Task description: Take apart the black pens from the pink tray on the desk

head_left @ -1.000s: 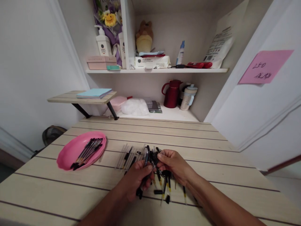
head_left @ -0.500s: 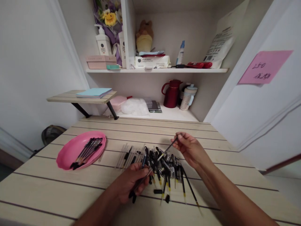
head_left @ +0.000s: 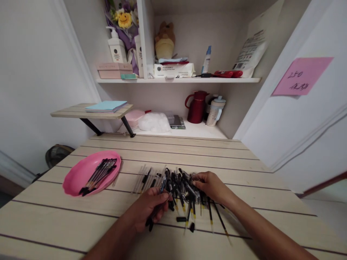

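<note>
My left hand [head_left: 154, 206] is closed around several pen parts; a clear barrel pokes past the thumb and black ends stick out below. At the right side of a heap of black and clear pen parts [head_left: 187, 186] is my right hand [head_left: 207, 184], fingers bent and pressed together. What its fingertips pinch is hidden. Dark ink refills [head_left: 220, 216] with yellow bands fan out from the heap's near side. Clear pen barrels [head_left: 139, 179] lie side by side at its left. Loose black pen caps [head_left: 181, 219] rest in front.
A pink dish [head_left: 71, 177] holding assembled-looking black pens [head_left: 99, 176] stands at the left on the plank-patterned table [head_left: 89, 216]. Behind are a small raised stand [head_left: 65, 111], a red jug [head_left: 197, 107] and a light tumbler [head_left: 216, 112]. A white shelf [head_left: 179, 80] runs above.
My right hand has moved down and left from above the heap to its right side. The dark refill it held up no longer shows in its fingers. My left hand keeps its grip.
</note>
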{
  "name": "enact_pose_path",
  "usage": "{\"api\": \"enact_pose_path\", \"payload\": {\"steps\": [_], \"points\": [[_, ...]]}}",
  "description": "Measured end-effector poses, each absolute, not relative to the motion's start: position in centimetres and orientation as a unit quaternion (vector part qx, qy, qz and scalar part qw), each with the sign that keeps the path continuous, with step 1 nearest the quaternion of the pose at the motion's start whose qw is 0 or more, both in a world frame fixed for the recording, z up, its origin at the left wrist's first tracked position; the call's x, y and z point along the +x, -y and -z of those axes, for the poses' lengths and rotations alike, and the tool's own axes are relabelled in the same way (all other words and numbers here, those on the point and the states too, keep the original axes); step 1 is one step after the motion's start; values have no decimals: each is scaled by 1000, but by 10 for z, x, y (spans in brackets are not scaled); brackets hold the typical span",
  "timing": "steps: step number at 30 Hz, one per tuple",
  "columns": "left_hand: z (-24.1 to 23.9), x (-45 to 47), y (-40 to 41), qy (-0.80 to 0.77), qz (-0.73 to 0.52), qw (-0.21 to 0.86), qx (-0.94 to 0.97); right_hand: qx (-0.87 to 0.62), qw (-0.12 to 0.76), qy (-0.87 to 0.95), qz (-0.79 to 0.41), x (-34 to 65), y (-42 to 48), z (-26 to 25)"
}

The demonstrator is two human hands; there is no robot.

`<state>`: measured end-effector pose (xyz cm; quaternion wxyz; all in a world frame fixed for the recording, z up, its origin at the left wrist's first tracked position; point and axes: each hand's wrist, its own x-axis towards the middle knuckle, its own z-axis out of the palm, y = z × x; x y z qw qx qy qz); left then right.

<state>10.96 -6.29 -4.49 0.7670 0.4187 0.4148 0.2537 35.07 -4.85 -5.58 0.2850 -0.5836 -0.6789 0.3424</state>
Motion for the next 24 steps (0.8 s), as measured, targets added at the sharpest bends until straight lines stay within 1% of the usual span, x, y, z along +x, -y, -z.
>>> {"api": "enact_pose_path", "payload": {"steps": [8,11,14,17,19,22,24], "points": [[45,110,65,-406,-258,769,421,-620,227,672,-334,359,50,49],[45,111,66,-412,-264,769,413,-649,213,690,-239,365,49,49],[42,115,66,-425,-261,766,406,-688,165,692,-140,371,49,51],[40,120,67,-428,-264,766,401,-707,118,688,-110,376,48,58],[39,123,67,-426,-271,768,393,-709,102,691,-101,381,46,63],[40,127,67,-434,-275,768,384,-717,110,682,-94,386,45,63],[40,130,67,-444,-273,763,382,-722,159,665,-107,385,46,57]]}}
